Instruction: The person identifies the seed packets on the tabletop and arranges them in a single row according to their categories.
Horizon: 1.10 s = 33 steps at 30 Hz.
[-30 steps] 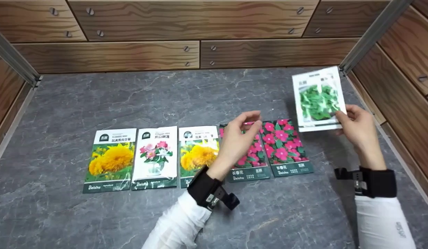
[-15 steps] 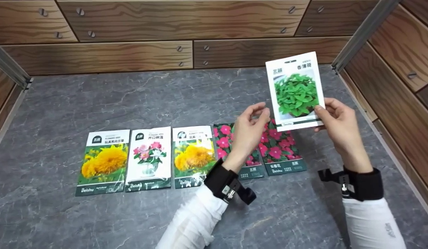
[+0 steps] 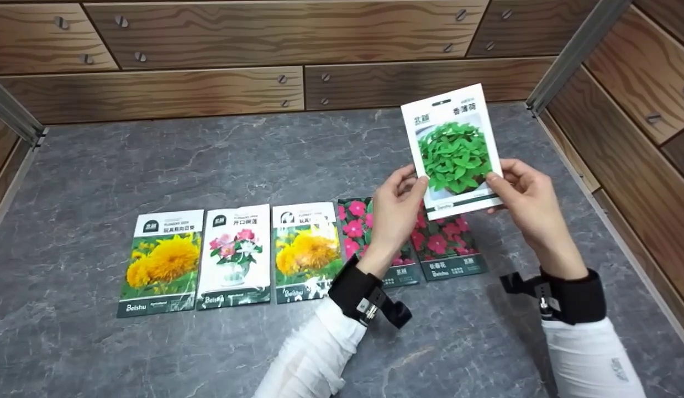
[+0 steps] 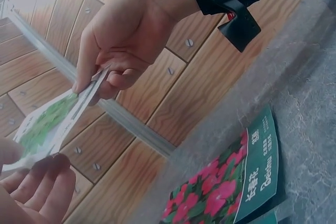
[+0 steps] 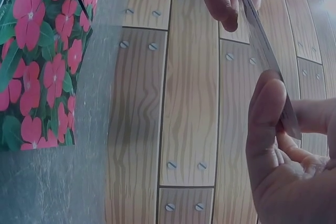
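Observation:
In the head view, my right hand (image 3: 532, 202) pinches the lower right edge of a white seed packet (image 3: 453, 157) with a green leafy plant pictured on it. The packet is raised and tilted above the table. At its lower left edge my left hand (image 3: 397, 207) also grips it, thumb in front and fingers behind. The left wrist view has the packet (image 4: 50, 121) almost edge-on between both hands; whether a second one lies behind it I cannot tell. Beneath are two pink-flower seed packets (image 3: 447, 249), partly covered by the left hand and the held packet.
Left of these, on the grey marbled table (image 3: 209, 155), lie a yellow-flower packet (image 3: 306, 254), a packet with a potted flower (image 3: 234, 257) and another yellow-flower packet (image 3: 161, 265), side by side. Wood-patterned walls (image 3: 209, 38) enclose the back and sides.
My right hand has brought the green-plant packet leftward and turned its front toward the head camera. My left hand, formerly apart from it, has taken hold of its left edge.

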Motion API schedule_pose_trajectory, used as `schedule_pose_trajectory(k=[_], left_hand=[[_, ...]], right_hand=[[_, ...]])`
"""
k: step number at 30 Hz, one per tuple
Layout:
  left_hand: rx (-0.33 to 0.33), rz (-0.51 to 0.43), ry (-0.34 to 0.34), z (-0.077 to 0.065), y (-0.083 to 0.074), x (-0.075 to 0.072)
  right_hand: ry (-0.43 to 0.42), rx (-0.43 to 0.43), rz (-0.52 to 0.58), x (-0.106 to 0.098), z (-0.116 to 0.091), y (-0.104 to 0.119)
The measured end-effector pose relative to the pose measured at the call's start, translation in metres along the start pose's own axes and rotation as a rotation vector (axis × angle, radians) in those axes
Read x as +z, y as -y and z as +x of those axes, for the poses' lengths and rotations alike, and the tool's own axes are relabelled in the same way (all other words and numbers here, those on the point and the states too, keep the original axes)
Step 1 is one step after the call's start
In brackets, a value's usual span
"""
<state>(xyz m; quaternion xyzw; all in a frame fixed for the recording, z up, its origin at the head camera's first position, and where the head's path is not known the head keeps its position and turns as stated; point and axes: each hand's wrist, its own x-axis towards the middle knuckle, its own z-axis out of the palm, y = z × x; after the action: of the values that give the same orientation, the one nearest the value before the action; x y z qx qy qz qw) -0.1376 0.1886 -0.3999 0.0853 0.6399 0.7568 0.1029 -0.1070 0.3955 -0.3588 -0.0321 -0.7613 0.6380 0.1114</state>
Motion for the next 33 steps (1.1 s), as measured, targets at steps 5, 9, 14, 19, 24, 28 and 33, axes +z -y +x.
schedule_pose_trajectory(k=[5, 9, 14, 19, 24, 28, 33], left_hand=[[0.011, 0.005, 0.016, 0.000, 0.001, -0.002], [0.028, 0.012, 0.029, -0.001, 0.000, -0.003], [0.013, 0.013, 0.057, -0.001, 0.001, 0.001], [-0.009, 0.049, 0.096, -0.002, 0.004, 0.005], [-0.020, 0.088, 0.108, -0.003, 0.006, 0.007], [-0.031, 0.087, 0.110, -0.004, 0.008, 0.008], [-0.040, 0.072, 0.110, -0.003, 0.010, 0.009]], right_hand=[[0.023, 0.001, -0.010, 0.000, 0.000, -0.001], [0.015, -0.006, -0.062, -0.004, 0.001, -0.001], [-0.033, -0.027, -0.209, -0.012, 0.004, -0.002], [-0.057, -0.037, -0.303, -0.017, 0.005, -0.003], [-0.063, -0.034, -0.359, -0.019, 0.007, -0.005], [-0.061, -0.023, -0.377, -0.019, 0.007, -0.008], [-0.055, -0.019, -0.387, -0.021, 0.008, -0.009]])
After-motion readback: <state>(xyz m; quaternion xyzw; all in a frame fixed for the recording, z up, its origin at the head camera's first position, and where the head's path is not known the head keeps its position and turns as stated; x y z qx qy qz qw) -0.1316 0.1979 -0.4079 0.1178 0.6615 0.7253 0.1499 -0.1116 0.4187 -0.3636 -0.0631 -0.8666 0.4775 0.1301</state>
